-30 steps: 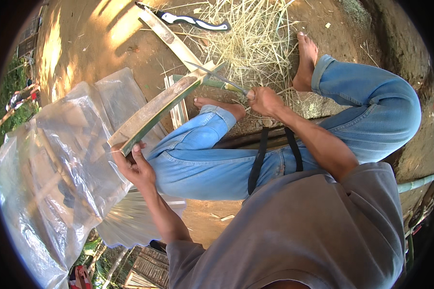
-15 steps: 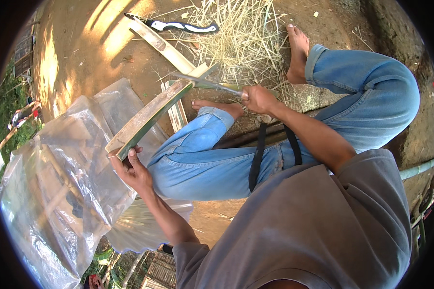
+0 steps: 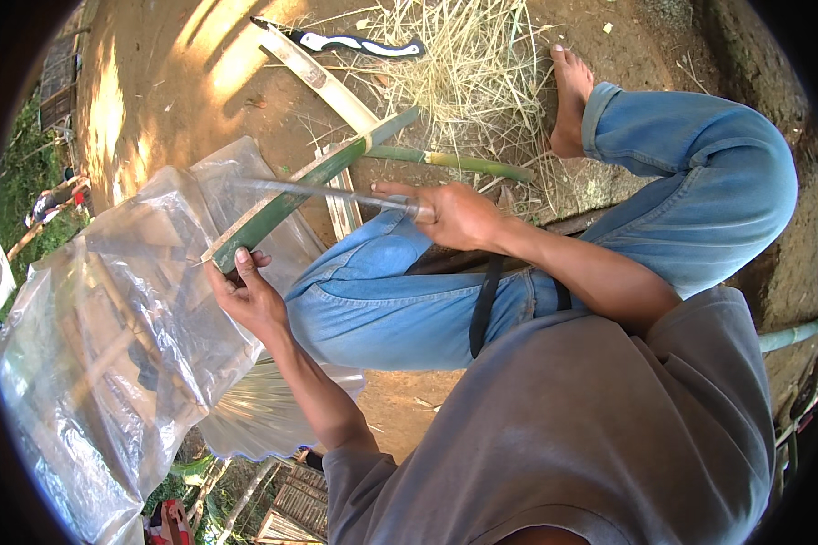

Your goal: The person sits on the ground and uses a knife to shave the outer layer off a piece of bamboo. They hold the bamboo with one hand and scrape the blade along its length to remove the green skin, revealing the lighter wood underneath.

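My left hand point(image 3: 253, 295) is closed on the near end of a split bamboo strip point(image 3: 336, 162), thumb on its green outer face. The strip slants away from me to the upper right, its pale cut edge along the upper left side. In my right hand point(image 3: 463, 216) is a long-bladed knife point(image 3: 341, 193), gripped by its handle. Its thin metal blade points left and crosses the green face partway along the strip. Motion blurs the blade toward its tip, so I cannot tell whether it touches the bamboo.
Beyond the strip lie another split bamboo piece point(image 3: 318, 80), a folding saw point(image 3: 364, 44) with a black and white handle, and a heap of pale shavings point(image 3: 468, 77). A green bamboo length point(image 3: 477, 165) rests near my feet. Clear plastic sheeting point(image 3: 127, 300) covers things at the left.
My right hand has brought the knife left and nearer to me, from the strip's far end to its middle. The strip has turned, showing more of its green face.
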Tool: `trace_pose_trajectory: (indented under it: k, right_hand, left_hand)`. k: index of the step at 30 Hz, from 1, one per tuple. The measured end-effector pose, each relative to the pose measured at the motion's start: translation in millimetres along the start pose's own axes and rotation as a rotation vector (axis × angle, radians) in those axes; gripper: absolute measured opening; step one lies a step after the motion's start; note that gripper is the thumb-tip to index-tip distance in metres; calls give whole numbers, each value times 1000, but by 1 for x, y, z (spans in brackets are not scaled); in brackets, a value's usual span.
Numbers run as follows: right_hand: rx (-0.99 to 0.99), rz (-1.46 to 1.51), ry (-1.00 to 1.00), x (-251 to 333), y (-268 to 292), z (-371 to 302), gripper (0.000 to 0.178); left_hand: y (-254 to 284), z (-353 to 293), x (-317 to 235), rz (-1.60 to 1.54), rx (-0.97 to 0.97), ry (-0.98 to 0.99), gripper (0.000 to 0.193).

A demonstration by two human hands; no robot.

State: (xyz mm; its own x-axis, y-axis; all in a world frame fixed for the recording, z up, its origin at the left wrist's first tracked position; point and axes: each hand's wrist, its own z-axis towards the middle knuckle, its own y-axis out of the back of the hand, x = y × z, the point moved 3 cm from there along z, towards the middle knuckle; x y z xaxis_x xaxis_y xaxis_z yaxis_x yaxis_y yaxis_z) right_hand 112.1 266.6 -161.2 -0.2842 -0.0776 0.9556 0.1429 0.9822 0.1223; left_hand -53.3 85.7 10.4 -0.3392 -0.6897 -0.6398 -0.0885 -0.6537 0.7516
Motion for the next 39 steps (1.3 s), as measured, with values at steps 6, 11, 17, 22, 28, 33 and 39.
trace_pose_trajectory:
  k: [6, 11, 17, 22, 28, 33, 39]
  right_hand:
    - [118, -60, -81, 9, 6, -8, 22]
    - [56, -90, -252, -44, 6, 5, 15]
    - [99, -177, -196, -55, -1, 9, 13]
    - [58, -221, -187, -60, 4, 6, 17]
    - [11, -263, -401, -100, 24, 13, 21]
    - [-29, -235, -361, -131, 11, 13, 24]
    - [-21, -61, -499, -110, 24, 9, 18]
  left_hand:
    - [3, 2, 9, -40, -12, -23, 22]
    - [5, -5, 7, 4, 24, -78, 23]
    - [8, 1, 18, -57, 26, -42, 27]
    - [13, -1, 25, -79, 18, -23, 29]
    - [20, 1, 31, -54, 46, -56, 30]
    - [14, 4, 24, -72, 75, -46, 32]
    - [20, 5, 37, -81, 71, -32, 34]
